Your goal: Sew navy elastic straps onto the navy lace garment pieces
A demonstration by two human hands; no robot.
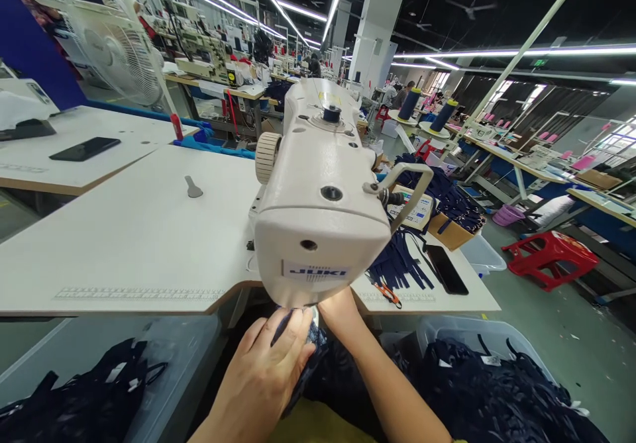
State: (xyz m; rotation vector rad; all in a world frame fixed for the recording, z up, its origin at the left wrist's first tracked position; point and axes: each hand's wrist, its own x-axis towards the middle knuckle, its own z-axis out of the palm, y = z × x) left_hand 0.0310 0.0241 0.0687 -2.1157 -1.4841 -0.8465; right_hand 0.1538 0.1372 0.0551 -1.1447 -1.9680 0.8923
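A cream sewing machine (318, 191) stands on the white table (139, 231) right in front of me, its head hiding the needle area. My left hand (265, 370) lies on dark navy fabric (318, 363) just under the machine head, fingers stretched flat over the cloth. My right hand (338, 314) reaches under the head from the right; its fingers are hidden behind the machine. The fabric runs down toward my lap.
Bins of navy pieces sit at lower left (89, 396) and lower right (497, 390). Navy strips (397, 264), orange snips (387, 293) and a black phone (447, 269) lie right of the machine. Another phone (84, 149), a fan (119, 52), a red stool (551, 257).
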